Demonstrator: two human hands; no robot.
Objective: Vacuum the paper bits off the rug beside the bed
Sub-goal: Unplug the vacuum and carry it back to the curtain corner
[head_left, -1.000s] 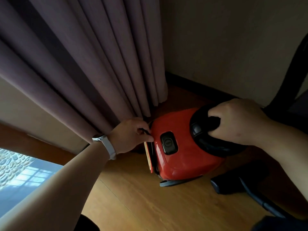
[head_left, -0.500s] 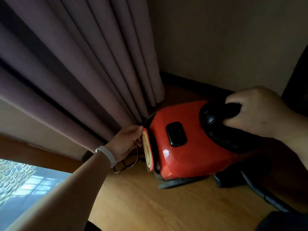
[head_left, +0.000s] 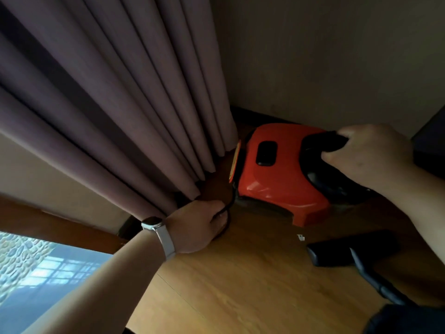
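Observation:
A red canister vacuum sits on the wooden floor in the corner by the wall. My right hand grips its black carry handle on top. My left hand, with a white watch on the wrist, holds the thin black power cord that comes out of the vacuum's rear end. The black floor nozzle and its tube lie on the floor at the lower right. One small white paper bit lies on the floor in front of the vacuum.
Heavy purple curtains hang at the left down to the floor, close to the vacuum's rear. A beige wall with a dark skirting closes the back. A window pane shows at the lower left. Bare wooden floor lies near me.
My left hand has moved down and away from the vacuum's rear with the cord drawn out. The vacuum and my right hand sit farther right and higher in view.

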